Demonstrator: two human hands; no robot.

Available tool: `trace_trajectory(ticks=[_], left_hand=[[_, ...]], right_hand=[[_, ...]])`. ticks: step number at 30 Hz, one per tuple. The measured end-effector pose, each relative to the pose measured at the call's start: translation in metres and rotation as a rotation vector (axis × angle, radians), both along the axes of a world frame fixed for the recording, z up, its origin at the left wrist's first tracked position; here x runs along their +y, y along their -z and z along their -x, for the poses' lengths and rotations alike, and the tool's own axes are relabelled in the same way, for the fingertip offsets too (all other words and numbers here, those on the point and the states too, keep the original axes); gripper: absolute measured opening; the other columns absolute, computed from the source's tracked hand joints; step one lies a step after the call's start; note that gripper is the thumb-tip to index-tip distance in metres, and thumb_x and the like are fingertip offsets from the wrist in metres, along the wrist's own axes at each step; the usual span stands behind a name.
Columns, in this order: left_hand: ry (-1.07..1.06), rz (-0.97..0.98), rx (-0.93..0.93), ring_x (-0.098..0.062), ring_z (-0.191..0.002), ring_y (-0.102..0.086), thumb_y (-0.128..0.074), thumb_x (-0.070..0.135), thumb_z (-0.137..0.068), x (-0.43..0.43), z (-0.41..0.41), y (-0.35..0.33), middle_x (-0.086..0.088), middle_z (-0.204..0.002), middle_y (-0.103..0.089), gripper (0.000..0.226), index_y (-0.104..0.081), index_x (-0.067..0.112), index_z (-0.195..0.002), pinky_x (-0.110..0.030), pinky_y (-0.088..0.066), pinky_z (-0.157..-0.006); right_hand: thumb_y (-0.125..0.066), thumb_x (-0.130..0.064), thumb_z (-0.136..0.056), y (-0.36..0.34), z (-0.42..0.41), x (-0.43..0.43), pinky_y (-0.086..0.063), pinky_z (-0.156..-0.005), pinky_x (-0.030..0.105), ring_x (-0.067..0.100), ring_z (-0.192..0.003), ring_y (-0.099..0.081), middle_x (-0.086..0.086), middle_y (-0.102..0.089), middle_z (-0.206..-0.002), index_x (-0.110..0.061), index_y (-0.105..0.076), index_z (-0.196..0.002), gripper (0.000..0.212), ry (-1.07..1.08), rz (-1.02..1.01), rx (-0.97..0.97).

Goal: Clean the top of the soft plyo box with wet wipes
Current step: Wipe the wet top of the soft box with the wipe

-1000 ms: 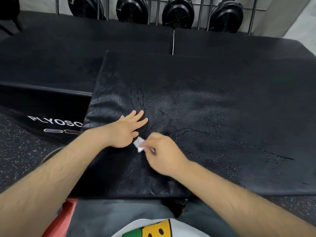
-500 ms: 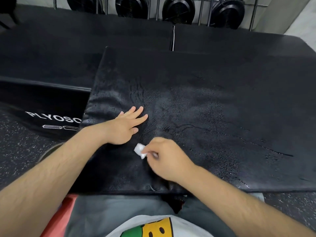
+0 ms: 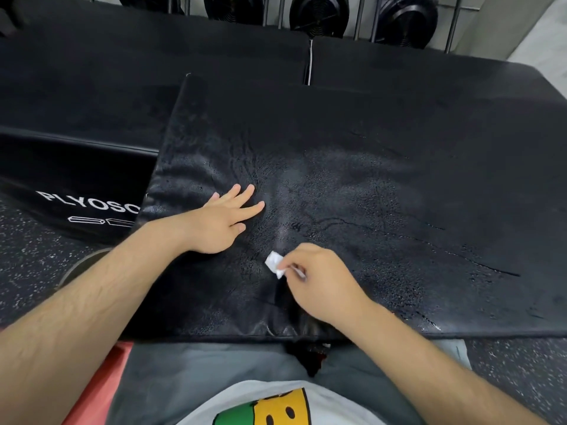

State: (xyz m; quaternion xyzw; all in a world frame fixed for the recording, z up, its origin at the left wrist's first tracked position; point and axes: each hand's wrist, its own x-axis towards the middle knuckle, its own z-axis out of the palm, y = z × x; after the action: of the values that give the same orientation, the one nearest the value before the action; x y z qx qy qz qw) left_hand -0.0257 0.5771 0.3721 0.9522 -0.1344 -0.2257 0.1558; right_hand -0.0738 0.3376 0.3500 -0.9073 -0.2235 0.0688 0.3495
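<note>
Speckled black rubber flooring (image 3: 27, 271) showed at the left edge and lower right corner of the frame, and the soft plyo box (image 3: 383, 179) took up the centre and right. Its black top was creased and wrinkled, cracked in thin lines toward the right, and shone with fine wet beads across the middle.

One small white wet wipe (image 3: 274, 262), crumpled, lay against that top at lower centre, pinched in the curled fingertips of the right hand (image 3: 319, 283). The left hand (image 3: 221, 222) rested flat on the top just above and left of the wipe, its fingers straight and slightly spread, grasping nothing.

Two further black padded tops lay across the upper frame, one at upper left (image 3: 122, 72) and one at upper right (image 3: 429, 65), with a narrow seam between them. The left one's side face bore white lettering (image 3: 89, 204) reading "PLYOSO" (the rest hidden behind the box). Four round black discs (image 3: 319, 13) sat along the top edge behind vertical metal bars (image 3: 357, 16), each partly cut off by the frame. Grey shorts (image 3: 214, 372) and a white printed shirt (image 3: 337, 406) filled the bottom.
</note>
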Motion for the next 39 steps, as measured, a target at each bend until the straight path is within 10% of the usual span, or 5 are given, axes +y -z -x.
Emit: trace_trajectory(ticks=[8, 24, 39], left_hand=[[0.105, 0.039, 0.217, -0.006, -0.143, 0.033, -0.057, 0.033, -0.099, -0.008, 0.032, -0.021, 0.022, -0.158, 0.022, 0.064, -0.024, 0.055, -0.149, -0.037, 0.019, -0.120], [0.087, 0.088, 0.256, 0.002, -0.141, 0.033, -0.064, 0.027, -0.095, -0.008, 0.037, -0.020, 0.028, -0.158, 0.019, 0.069, -0.028, 0.057, -0.146, -0.034, 0.020, -0.119], [0.026, 0.142, 0.230, 0.010, -0.139, 0.031, -0.066, 0.025, -0.094, -0.008, 0.044, -0.020, 0.035, -0.157, 0.013, 0.067, -0.034, 0.060, -0.142, -0.031, 0.018, -0.119]], right_hand=[[-0.063, -0.004, -0.080, -0.018, 0.032, -0.003, -0.036, -0.069, 0.007, -0.001, -0.073, -0.055, -0.008, -0.065, -0.086, -0.019, -0.079, -0.087, 0.023, -0.271, -0.030, 0.119], [-0.059, -0.013, -0.078, -0.019, 0.046, -0.004, -0.050, -0.075, 0.038, 0.015, -0.084, -0.054, -0.008, -0.060, -0.081, -0.019, -0.068, -0.077, 0.011, -0.324, 0.068, -0.048], [-0.046, -0.022, -0.084, -0.013, 0.057, 0.026, -0.049, -0.072, 0.039, 0.022, -0.083, -0.051, -0.002, -0.059, -0.085, -0.016, -0.069, -0.084, 0.023, -0.432, 0.002, -0.152]])
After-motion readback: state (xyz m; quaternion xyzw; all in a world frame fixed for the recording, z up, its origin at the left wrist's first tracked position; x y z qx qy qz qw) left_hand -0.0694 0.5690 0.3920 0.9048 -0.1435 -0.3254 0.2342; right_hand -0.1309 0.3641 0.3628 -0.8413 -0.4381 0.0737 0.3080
